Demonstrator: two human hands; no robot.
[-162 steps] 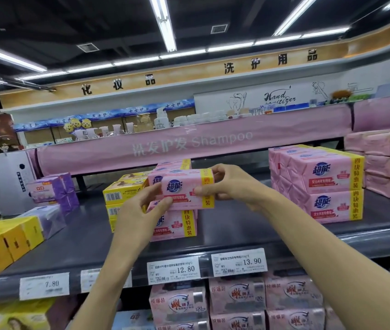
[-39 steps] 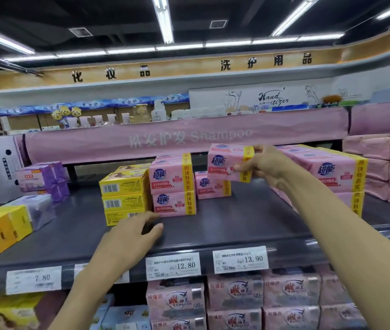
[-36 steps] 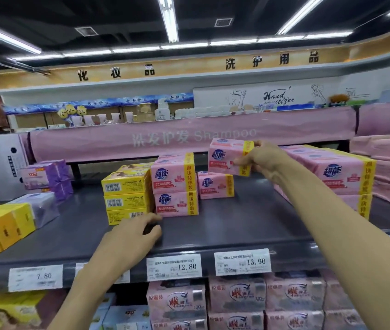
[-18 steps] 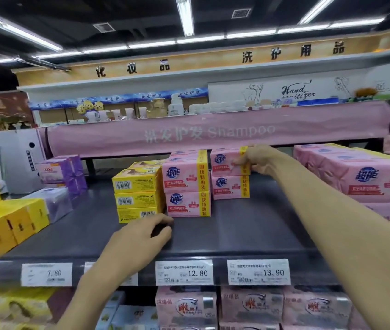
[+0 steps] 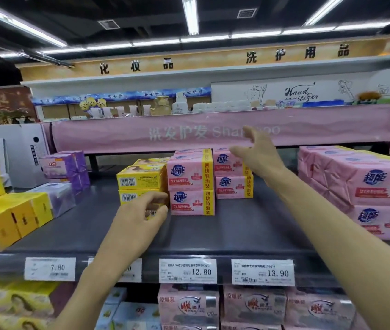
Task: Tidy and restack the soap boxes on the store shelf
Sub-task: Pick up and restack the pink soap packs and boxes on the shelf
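Head view. Between the two hands, on the grey shelf, stand three stacks of soap boxes. The yellow stack holds three boxes, the front pink stack shows two, and the rear pink stack shows two.

The left hand is raised in front of the lowest yellow box. Its thumb and fingers curl at that box's front, but whether they grip it cannot be told.

The right hand is spread wide with fingers straight and holds nothing. It hovers just beside the top of the rear pink stack, and contact cannot be told. The two hands are well apart.

To the right of the right arm lie larger pink packs. To the left of the left hand sit purple boxes. Below the hands, four price tags line the shelf edge, one partly hidden by the left arm.
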